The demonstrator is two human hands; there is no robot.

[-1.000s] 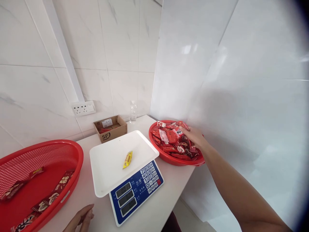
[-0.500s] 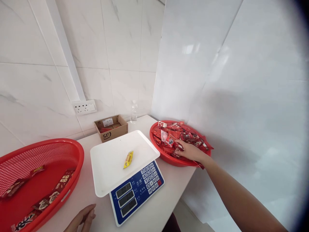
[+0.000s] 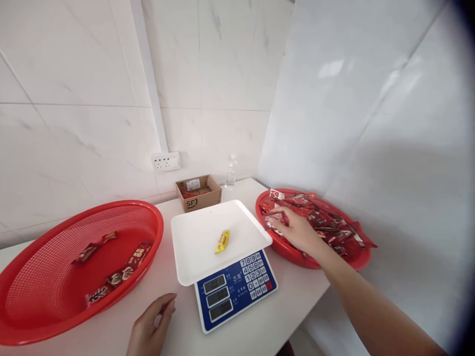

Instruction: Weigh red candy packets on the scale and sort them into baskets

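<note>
My right hand [image 3: 297,230] is at the near left side of a red basket [image 3: 311,262] heaped with red snack packets [image 3: 326,217]. Its fingers are closed on a red snack packet [image 3: 275,221], partly hidden by the hand and blurred. On the white pan [image 3: 196,257] of a blue digital scale [image 3: 237,291] lies one small yellow snack packet [image 3: 222,241]. My left hand [image 3: 151,324] rests near the table, left of the scale, fingers loosely curved with a gap to the thumb and nothing in it.
Another red basket [image 3: 154,217] stands at the left, with several dark red packets [image 3: 137,257] lying inside. Behind the scale are a small cardboard box [image 3: 202,200] and a clear plastic bottle [image 3: 230,170]. Tiled walls close off the back and right. A wall socket [image 3: 166,161] sits above the table.
The view has swung left, so everything appears further right. My right hand has shifted toward the basket's left rim, lifting slightly with a packet in its fingers. My left hand stays beside the scale.
</note>
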